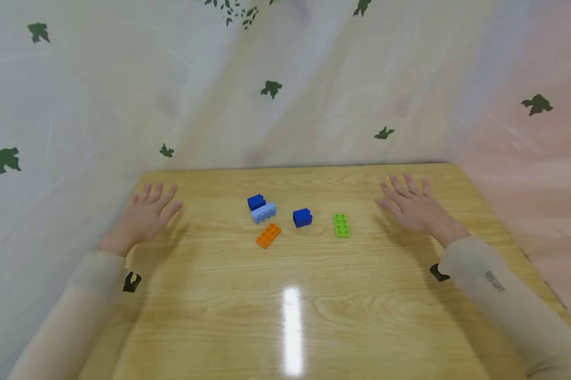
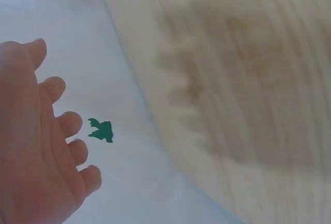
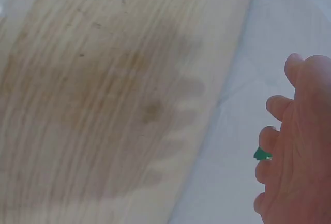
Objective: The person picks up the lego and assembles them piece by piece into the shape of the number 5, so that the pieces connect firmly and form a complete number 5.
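Hands both flat and spread, left hand [image 1: 144,216] and right hand [image 1: 411,207] above bench [image 1: 285,316] edges, holding nothing, well apart from loose bricks: blue pair [image 1: 261,208], dark blue brick [image 1: 302,217], orange plate [image 1: 268,235], green plate [image 1: 341,225], nothing assembled further yet.

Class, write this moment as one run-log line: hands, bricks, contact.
left hand: open, above table | right hand: open, holds nothing | bricks: dark blue on light blue, orange, dark blue, green | contact: none
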